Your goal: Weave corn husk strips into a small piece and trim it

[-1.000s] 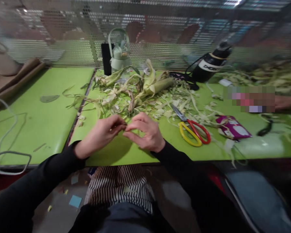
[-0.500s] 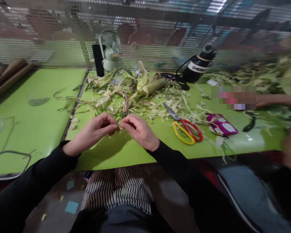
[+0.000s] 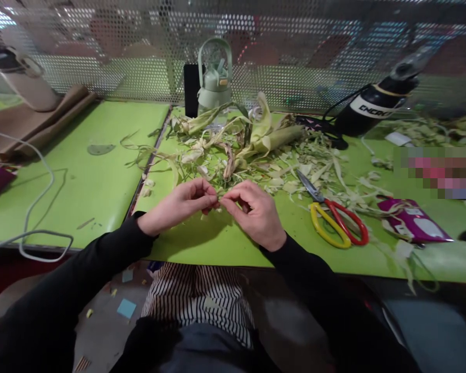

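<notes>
My left hand [image 3: 186, 203] is closed in a pinch above the green tabletop. My right hand [image 3: 252, 211] pinches too, its fingertips almost touching those of the left. Small pale bits show at the fingertips, but what I hold is too small to make out. Just beyond my hands lies a heap of corn husks [image 3: 274, 142], with dried brown strands and many cut scraps [image 3: 279, 178] around it. To the right of my right hand rest scissors [image 3: 336, 223] with one yellow and one red handle, their blades pointing away to the left.
A pale green bottle [image 3: 214, 93] stands at the back by a perforated metal screen [image 3: 140, 72]. Further right are a tilted black bottle [image 3: 367, 110] and a purple packet [image 3: 419, 221]. A white cable [image 3: 39, 202] crosses the left side, near brown paper [image 3: 42, 129]. Another person's hand, blurred out, is at far right.
My view has turned left, so things on the table appear further right. My hands stay pinched close together. A pale bottle at the far left has come into view.
</notes>
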The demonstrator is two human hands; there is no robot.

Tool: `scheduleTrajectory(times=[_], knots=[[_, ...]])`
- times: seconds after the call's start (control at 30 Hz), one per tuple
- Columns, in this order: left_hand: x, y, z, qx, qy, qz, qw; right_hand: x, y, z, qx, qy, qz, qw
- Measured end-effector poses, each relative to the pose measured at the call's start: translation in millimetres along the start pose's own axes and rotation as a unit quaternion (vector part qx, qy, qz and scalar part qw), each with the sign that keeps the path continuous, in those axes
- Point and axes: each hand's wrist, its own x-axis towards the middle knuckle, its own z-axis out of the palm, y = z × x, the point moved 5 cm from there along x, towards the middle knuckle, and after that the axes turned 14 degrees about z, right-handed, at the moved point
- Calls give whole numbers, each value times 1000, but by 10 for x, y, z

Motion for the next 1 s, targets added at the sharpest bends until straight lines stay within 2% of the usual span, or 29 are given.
scheduleTrajectory(times=[0.1,0.17,0.27,0.4,0.47,0.53,0.67,0.77,0.87,1.0], knots=[[-4,39,-9,43,5,8,999,-6,-38,14,-2,-11,-40,999],[-8,130,-4,99,-7,49,994,-7,-46,19,24,-25,-41,999],[-20,270,37,227,-38,131,964,5,9,51,92,-61,19,994],[-37,216,84,374,-22,152,914,21,177,129,162,-107,142,971],[-64,134,125,459,-17,165,873,30,244,153,153,-114,175,966],[-111,79,181,546,-20,199,813,37,281,178,151,-129,191,961],[-234,105,279,654,-50,293,695,19,331,254,223,-190,244,925],[-299,198,305,679,-67,350,642,15,361,272,251,-190,271,910],[-324,274,311,675,-59,375,633,55,343,236,244,-151,237,928],[-317,280,326,667,-37,362,650,91,279,186,206,-118,178,955]])
